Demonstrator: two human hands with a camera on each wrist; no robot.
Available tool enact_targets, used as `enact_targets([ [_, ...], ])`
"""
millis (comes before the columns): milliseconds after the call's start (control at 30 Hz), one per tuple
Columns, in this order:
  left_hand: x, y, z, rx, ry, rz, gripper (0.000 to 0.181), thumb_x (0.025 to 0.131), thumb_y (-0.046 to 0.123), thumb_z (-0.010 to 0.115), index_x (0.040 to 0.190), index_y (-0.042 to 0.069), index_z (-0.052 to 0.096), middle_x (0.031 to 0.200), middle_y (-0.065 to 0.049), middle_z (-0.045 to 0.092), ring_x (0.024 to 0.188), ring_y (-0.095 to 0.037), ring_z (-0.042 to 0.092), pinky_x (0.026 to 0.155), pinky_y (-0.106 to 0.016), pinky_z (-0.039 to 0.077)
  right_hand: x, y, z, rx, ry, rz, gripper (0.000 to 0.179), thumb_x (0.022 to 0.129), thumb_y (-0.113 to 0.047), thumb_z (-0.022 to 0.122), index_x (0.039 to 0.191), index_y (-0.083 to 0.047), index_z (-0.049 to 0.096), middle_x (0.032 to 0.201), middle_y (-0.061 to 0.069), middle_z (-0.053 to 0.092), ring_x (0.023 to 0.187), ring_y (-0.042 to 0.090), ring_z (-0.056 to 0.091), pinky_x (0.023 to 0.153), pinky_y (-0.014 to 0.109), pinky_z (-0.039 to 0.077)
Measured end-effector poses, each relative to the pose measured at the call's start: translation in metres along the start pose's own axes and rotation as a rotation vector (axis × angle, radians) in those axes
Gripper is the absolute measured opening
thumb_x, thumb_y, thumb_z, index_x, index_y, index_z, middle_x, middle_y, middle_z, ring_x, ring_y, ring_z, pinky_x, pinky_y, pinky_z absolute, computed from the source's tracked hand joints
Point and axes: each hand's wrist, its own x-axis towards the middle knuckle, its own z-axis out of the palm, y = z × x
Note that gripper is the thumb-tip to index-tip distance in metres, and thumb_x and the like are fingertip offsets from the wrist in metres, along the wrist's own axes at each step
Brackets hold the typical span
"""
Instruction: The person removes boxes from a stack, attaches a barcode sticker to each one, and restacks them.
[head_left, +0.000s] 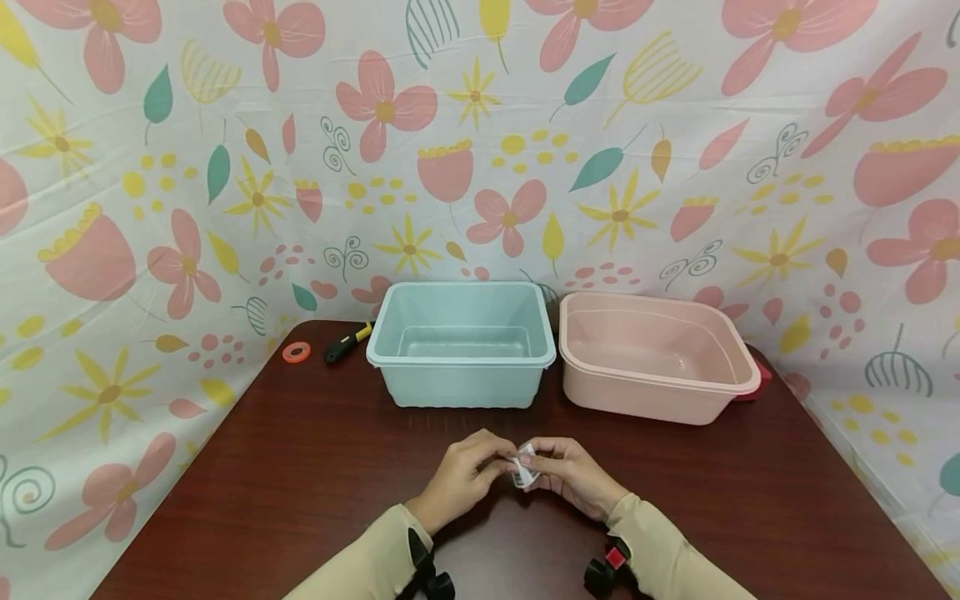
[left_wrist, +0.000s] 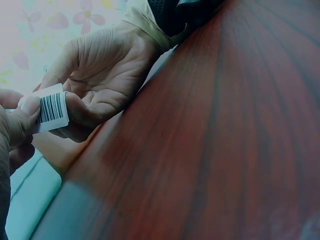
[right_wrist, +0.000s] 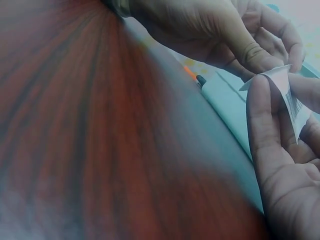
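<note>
Both hands meet over the near middle of the table around a small white barcode label point(head_left: 525, 468). My left hand point(head_left: 463, 477) pinches one side of it; in the left wrist view the thumb presses on the face of the label point(left_wrist: 52, 107), beside the black bars. My right hand point(head_left: 573, 475) pinches the other side between thumb and fingers. The right wrist view has the label point(right_wrist: 287, 95) bent, with one edge folded over toward the left thumb. Part of the label is hidden behind the fingers.
Behind the hands stand a light blue basin point(head_left: 461, 383) and a pink basin point(head_left: 645, 404), side by side. A red thing point(head_left: 756, 382) shows behind the pink one. At the back left lie an orange tape ring point(head_left: 296, 352) and a black-and-yellow-handled tool point(head_left: 347, 343).
</note>
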Motion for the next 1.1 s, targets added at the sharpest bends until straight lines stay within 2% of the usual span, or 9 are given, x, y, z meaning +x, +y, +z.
enact_targets([
  [200,-0.0003,0.0002,-0.0007,-0.014,0.004,0.004,0.013,0.092,0.006,0.072,0.102,0.015,0.07,0.106,0.006,0.062,0.096,-0.006,0.061,0.079,-0.019,0.053,0.0,-0.0005,-0.0001,-0.027,0.051,0.023,0.019,0.102,-0.01,0.058,0.111,0.005,0.066,0.107,0.014,0.068,0.093,0.021,0.069,0.08,0.035,0.059],
  [367,-0.0005,-0.0005,-0.0014,0.029,0.031,0.022,0.013,0.092,0.006,0.073,0.1,0.015,0.07,0.107,0.006,0.06,0.097,-0.007,0.058,0.079,-0.017,0.052,-0.0002,0.0005,-0.0011,-0.037,0.091,0.031,0.021,0.101,-0.011,0.06,0.112,0.006,0.066,0.107,0.015,0.068,0.092,0.022,0.07,0.079,0.037,0.059],
  [700,0.0014,0.0009,-0.0025,0.064,0.058,0.033,0.014,0.091,0.005,0.074,0.098,0.016,0.07,0.107,0.007,0.061,0.098,-0.009,0.056,0.079,-0.018,0.05,0.0002,-0.0006,-0.004,-0.052,0.153,0.011,0.024,0.1,-0.012,0.061,0.113,0.008,0.064,0.107,0.015,0.067,0.088,0.022,0.069,0.075,0.034,0.059],
  [933,0.0023,0.0018,-0.0038,0.052,0.06,0.034,0.015,0.091,0.003,0.074,0.098,0.016,0.07,0.106,0.003,0.065,0.1,-0.01,0.058,0.082,-0.021,0.051,0.0009,-0.0009,-0.0047,-0.066,0.176,-0.004,0.027,0.1,-0.012,0.062,0.113,0.012,0.062,0.105,0.015,0.067,0.088,0.021,0.07,0.075,0.033,0.059],
  [1100,0.003,0.0005,-0.0026,0.035,0.069,0.035,0.013,0.091,0.006,0.074,0.1,0.015,0.07,0.105,0.006,0.067,0.102,-0.01,0.06,0.086,-0.022,0.051,0.0007,-0.0019,-0.0064,-0.076,0.211,-0.006,0.032,0.099,-0.012,0.063,0.115,0.015,0.06,0.106,0.015,0.066,0.089,0.02,0.069,0.076,0.032,0.059],
])
